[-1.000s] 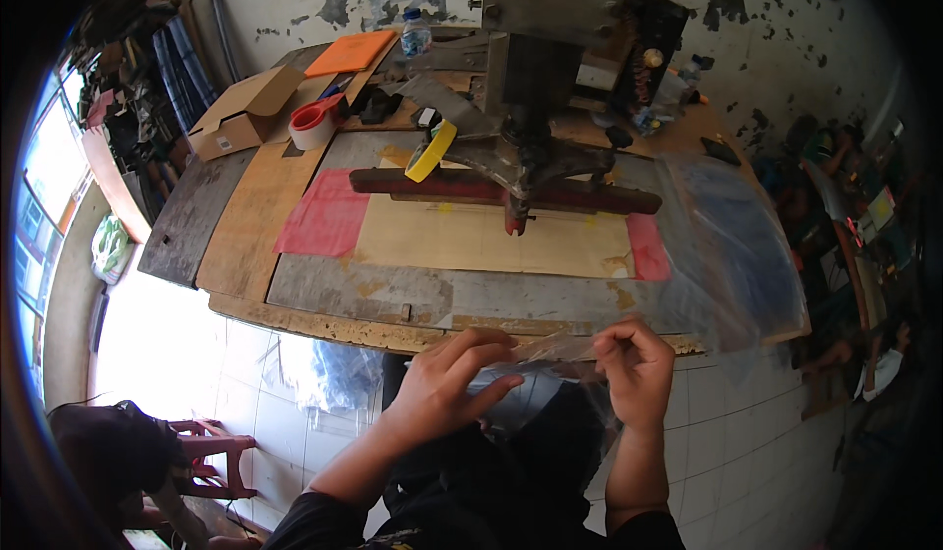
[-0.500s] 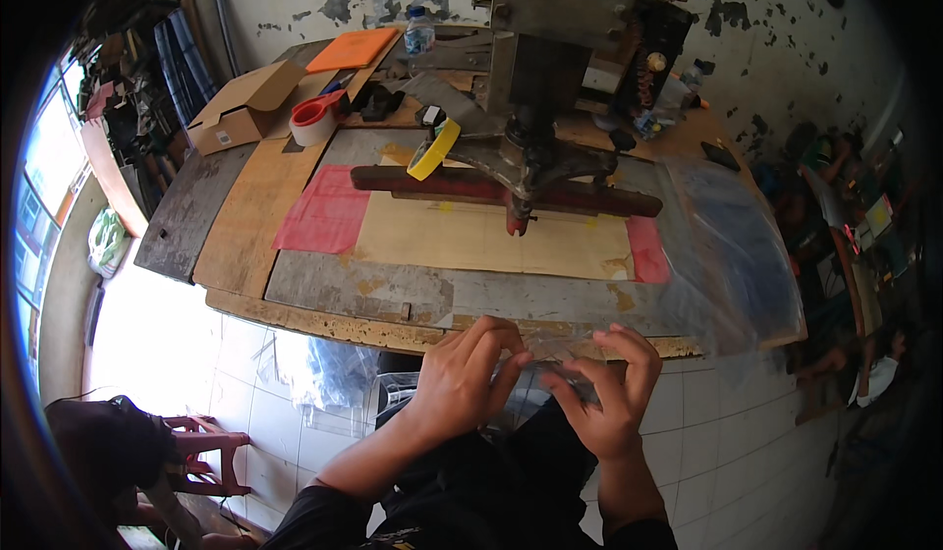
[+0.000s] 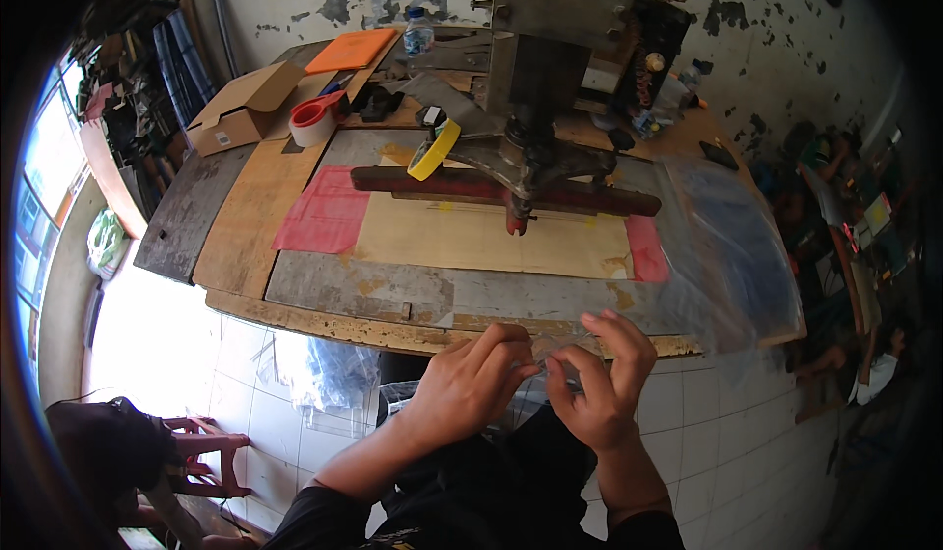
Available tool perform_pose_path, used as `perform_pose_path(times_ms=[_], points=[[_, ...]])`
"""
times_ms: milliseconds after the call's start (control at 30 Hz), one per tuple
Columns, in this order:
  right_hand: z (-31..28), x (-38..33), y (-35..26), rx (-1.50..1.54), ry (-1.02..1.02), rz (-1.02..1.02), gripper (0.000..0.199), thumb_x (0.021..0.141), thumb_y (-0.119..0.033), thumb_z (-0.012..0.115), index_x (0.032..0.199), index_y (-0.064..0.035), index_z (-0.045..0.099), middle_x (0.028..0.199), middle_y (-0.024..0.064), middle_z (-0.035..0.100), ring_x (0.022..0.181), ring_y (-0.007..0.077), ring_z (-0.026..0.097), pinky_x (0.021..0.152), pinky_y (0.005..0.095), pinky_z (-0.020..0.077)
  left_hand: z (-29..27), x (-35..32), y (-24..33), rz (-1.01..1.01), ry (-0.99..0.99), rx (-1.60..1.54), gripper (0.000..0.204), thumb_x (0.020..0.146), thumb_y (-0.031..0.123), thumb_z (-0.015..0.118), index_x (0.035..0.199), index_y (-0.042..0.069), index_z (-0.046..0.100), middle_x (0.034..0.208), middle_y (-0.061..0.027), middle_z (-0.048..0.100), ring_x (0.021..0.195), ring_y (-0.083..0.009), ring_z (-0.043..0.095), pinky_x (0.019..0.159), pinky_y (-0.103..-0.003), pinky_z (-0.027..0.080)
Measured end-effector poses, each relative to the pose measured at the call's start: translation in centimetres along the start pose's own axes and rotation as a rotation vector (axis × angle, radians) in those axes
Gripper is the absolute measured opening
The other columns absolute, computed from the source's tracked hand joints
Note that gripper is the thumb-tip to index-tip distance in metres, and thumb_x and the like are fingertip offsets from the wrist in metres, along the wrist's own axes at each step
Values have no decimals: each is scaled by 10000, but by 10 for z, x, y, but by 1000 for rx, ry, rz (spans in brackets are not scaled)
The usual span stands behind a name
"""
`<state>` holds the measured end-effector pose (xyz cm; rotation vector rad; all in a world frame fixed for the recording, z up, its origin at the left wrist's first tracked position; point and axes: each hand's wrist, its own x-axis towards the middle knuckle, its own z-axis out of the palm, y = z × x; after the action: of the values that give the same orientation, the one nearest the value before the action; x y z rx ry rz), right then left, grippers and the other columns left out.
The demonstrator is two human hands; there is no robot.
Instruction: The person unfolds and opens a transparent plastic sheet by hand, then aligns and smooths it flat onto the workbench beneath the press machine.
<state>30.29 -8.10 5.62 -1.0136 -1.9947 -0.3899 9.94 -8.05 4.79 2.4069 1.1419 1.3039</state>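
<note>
In front of the table's near edge, my left hand [image 3: 475, 378] grips a thin piece of clear plastic [image 3: 558, 344] between thumb and bent fingers. My right hand [image 3: 601, 383] pinches the same plastic from the other side, thumb against index finger, its remaining fingers raised. Both hands are close together above my lap. The plastic is see-through and partly covered by the fingers, so its full shape cannot be made out. More clear plastic [image 3: 398, 393] shows below, beside my left wrist.
On the table stands a metal press [image 3: 535, 157] with a long bar over a cream sheet [image 3: 471, 241] with pink ends. A yellow tape roll [image 3: 434, 149] hangs on it. Clear plastic sheets [image 3: 732, 246] lie at right; a cardboard box [image 3: 246, 108] and tape dispenser [image 3: 314, 120] stand at left.
My hands have drawn closer together. The right thumb and index finger have moved left toward the left fingertips, and the plastic between them shows less.
</note>
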Motion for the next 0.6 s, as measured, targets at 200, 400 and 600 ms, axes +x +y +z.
perform_pose_path(times_ms=[200,400,600], points=[[10,2,-1,-20,-89,-23,122,902,-139,719,991,-67,677,1354,119,592,1342,359,560,1070,465,429,-1,0,-1,9,-22,-1,292,889,97,815,1083,45,604,1124,-95,691,874,-277,735,694,-383,567],[3,10,10,302,-222,84,74,895,-120,656,913,-72,604,1359,161,566,1356,396,541,1106,519,377,-2,-3,-5,-24,-46,4,284,883,86,811,1075,51,605,1143,-90,694,910,-282,739,724,-392,570],[-9,17,20,440,-233,96,164,868,-113,767,1022,-89,715,1279,100,644,1297,337,603,1078,463,427,-3,-2,-7,-36,-37,-83,256,893,72,790,1058,56,595,1176,-107,690,986,-323,729,788,-425,572]])
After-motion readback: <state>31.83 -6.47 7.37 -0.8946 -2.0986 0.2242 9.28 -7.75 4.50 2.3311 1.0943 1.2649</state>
